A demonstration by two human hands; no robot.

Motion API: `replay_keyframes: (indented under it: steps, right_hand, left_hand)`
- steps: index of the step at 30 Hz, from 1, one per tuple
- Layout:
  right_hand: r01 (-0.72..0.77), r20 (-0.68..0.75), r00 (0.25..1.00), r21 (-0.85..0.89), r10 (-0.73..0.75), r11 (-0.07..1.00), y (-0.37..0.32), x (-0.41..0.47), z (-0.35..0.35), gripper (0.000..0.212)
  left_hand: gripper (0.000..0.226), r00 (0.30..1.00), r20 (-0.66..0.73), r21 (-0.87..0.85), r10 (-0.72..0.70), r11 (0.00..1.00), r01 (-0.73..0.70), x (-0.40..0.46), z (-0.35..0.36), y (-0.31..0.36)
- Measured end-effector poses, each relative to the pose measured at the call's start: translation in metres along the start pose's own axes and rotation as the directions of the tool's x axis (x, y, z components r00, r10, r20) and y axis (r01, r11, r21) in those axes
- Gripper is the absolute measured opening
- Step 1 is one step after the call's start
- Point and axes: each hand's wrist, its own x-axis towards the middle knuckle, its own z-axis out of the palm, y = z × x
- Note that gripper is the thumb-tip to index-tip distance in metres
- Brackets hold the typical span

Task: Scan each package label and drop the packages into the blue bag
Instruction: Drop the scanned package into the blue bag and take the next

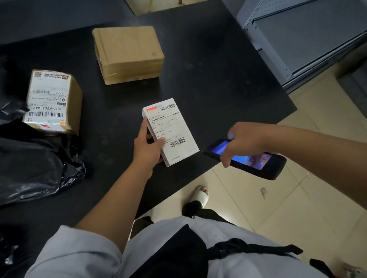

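Far left, black bags (18,165) lie on the table (217,83), w/ a labelled box (52,101) and a plain box (128,52) beyond. We see no blue bag. Our left hand (147,147) grips the white package (170,131), fingers curled round its left edge, label up, long axis running away from us. Just right of it, our right hand (240,142) grips the scanner (245,158), nose aimed at the near barcode.
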Motion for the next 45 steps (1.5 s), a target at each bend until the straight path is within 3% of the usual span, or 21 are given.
replay_keyframes:
  steps: [6,10,12,15,18,21,27,33,38,45]
  right_hand:
    - [0.001,0.053,0.999,0.243,-0.014,0.97,0.016,0.01,-0.002,0.043]
    - [0.042,-0.001,0.999,0.442,-0.047,0.896,0.018,0.026,0.004,0.048]
    - [0.062,0.005,0.997,0.568,-0.079,0.821,0.018,0.038,0.01,0.054]
    - [0.064,0.038,0.99,0.746,-0.138,0.663,0.015,0.055,0.017,0.044]
    - [0.01,0.093,0.977,0.879,-0.192,0.477,0.011,0.07,0.023,0.04]
    - [-0.043,0.151,0.959,0.915,-0.241,0.401,0.008,0.087,0.032,0.039]
    - [-0.066,0.266,0.875,0.893,-0.405,0.445,0.01,0.117,0.038,0.029]
    - [0.043,0.293,0.819,0.826,-0.493,0.562,0.014,0.125,0.038,0.031]
    - [0.131,0.331,0.753,0.772,-0.569,0.622,-0.002,0.101,0.038,0.03]
    - [0.361,0.382,0.567,0.682,-0.73,0.637,-0.071,0.012,0.074,0.034]
  left_hand:
    - [0.084,1.0,0.005,-0.015,-0.011,1.0,0.011,-0.001,0.001,0.001]
    - [0.083,0.998,0.037,0.007,-0.043,0.999,0.043,-0.007,-0.001,0.011]
    - [0.082,0.997,0.044,0.042,-0.063,0.997,0.061,-0.011,-0.002,0.014]
    - [0.076,0.996,0.014,0.104,-0.086,0.991,0.084,-0.019,-0.001,0.011]
    - [0.06,0.989,-0.096,0.088,-0.112,0.989,0.12,-0.032,0.006,0.003]
    - [0.044,0.962,-0.227,0.025,-0.15,0.987,0.16,-0.044,0.015,-0.01]
    - [0.043,0.913,-0.318,-0.15,-0.254,0.965,0.216,-0.07,0.036,-0.035]
    - [0.053,0.947,-0.253,-0.171,-0.197,0.973,0.157,-0.102,0.048,-0.043]
    - [0.061,0.945,-0.307,-0.222,-0.108,0.974,0.04,-0.159,0.036,-0.048]
    - [0.054,0.83,-0.557,-0.393,-0.017,0.886,-0.246,-0.264,-0.011,-0.089]
